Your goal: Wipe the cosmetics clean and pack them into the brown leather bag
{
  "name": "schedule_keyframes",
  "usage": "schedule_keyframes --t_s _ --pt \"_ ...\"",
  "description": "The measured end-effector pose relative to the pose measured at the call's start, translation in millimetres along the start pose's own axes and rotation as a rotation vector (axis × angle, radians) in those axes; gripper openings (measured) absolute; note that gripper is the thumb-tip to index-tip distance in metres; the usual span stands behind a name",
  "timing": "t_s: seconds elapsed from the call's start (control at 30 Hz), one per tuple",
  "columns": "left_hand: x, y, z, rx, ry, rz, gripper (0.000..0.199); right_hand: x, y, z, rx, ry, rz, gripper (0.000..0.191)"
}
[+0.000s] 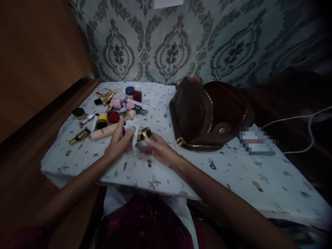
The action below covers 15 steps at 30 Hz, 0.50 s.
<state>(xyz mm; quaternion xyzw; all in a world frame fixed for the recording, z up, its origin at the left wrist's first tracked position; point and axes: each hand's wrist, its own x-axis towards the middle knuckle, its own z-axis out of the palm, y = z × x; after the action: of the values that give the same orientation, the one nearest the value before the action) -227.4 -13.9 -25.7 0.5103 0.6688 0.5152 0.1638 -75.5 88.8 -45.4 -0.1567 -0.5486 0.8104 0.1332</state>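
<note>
Head camera: two bare hands over one table [166,176], its white cover printed with small motifs.

Left hand [118,141]: thumb and fingers pinching one white cloth [135,136], crumpled, up against the side of the jar. Right hand [163,149]: thumb on the near side, fingers curled round one gold-lidded jar [141,142]; jar is held in front of the cosmetics, tilted slightly. Little finger's position unclear, too dim.

Cosmetics, table's left half, lying close together; full count not possible, overlaps. Clear ones: one peach tube [103,132], on its side, just beside left hand; one gold-and-black lipstick [79,137]; one lip gloss [86,119]; one green-lidded pot [79,113], outermost left; one yellow-and-black jar [103,116]; one red pot [113,117]; one pink jar [116,103]; one blue-lidded jar [130,91], touching one dark red jar [137,96] at the back.

Right of hands: one brown leather bag [190,110], gold zip undone. Beyond it, one pixelated item [257,141], identity unreadable; pale cable [295,119] near.
</note>
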Motion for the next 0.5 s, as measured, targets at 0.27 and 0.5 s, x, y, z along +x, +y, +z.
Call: schedule_keyframes --t_s 0.27,0.5 --pt "-12 3 -0.6 0.201 -0.225 0.486 0.045 -3 5 -3 -0.334 0.039 -0.155 0.057" --pt "-2 7 0.8 0.231 -0.316 0.513 0.039 1 12 -4 -0.627 0.005 -0.32 0.062"
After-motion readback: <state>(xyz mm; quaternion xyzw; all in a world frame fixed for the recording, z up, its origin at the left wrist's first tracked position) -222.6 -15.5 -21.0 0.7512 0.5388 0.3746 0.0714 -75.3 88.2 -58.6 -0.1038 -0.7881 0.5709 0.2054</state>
